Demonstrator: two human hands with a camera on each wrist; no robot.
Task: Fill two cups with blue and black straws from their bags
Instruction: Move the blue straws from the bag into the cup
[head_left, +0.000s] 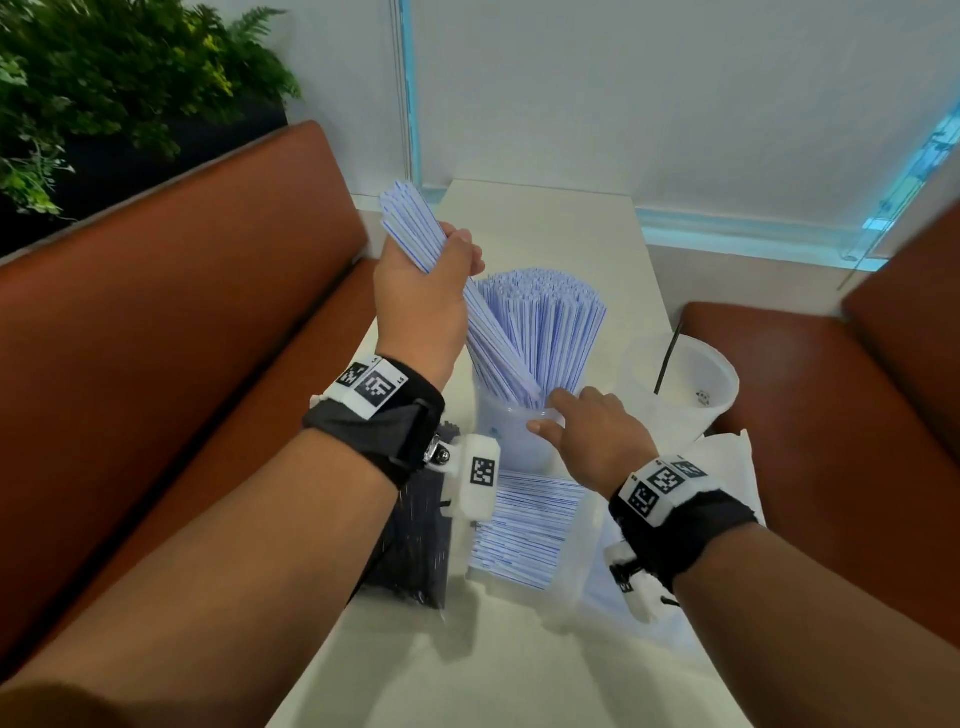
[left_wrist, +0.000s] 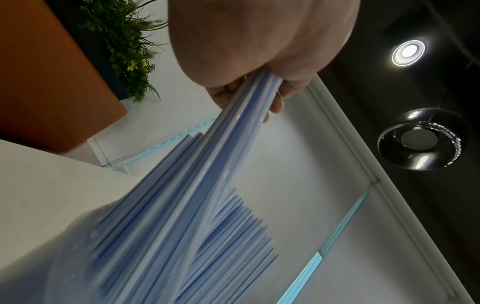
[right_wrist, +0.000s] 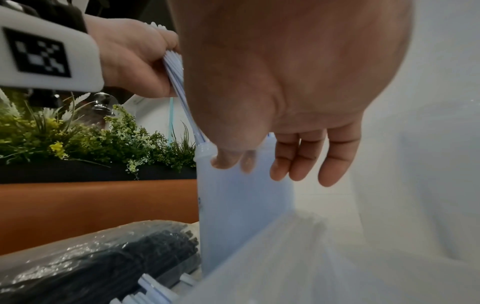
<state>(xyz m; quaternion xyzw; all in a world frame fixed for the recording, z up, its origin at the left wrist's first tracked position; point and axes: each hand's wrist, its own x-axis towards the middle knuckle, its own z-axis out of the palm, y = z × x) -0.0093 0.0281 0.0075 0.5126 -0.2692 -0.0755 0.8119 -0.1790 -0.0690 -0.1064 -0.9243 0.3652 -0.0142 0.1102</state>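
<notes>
My left hand (head_left: 457, 254) grips a bundle of blue-striped straws (head_left: 410, 228) around its middle, tilted, with the lower ends inside a translucent cup (head_left: 514, 441). That cup is packed with upright blue straws (head_left: 550, 322). In the left wrist view the bundle (left_wrist: 207, 174) slants down from my curled fingers (left_wrist: 275, 102). My right hand (head_left: 550, 415) touches the cup's rim with relaxed, nearly straight fingers. The right wrist view shows my thumb at the cup (right_wrist: 241, 205) near its rim. A second cup (head_left: 680, 384) at the right holds one black straw (head_left: 667, 358).
A bag of black straws (head_left: 415, 540) and an open bag of blue straws (head_left: 524, 525) lie on the pale table (head_left: 519, 675) in front of the cups. Brown benches (head_left: 182, 312) flank the narrow table. White wrapping (head_left: 727, 452) lies at the right.
</notes>
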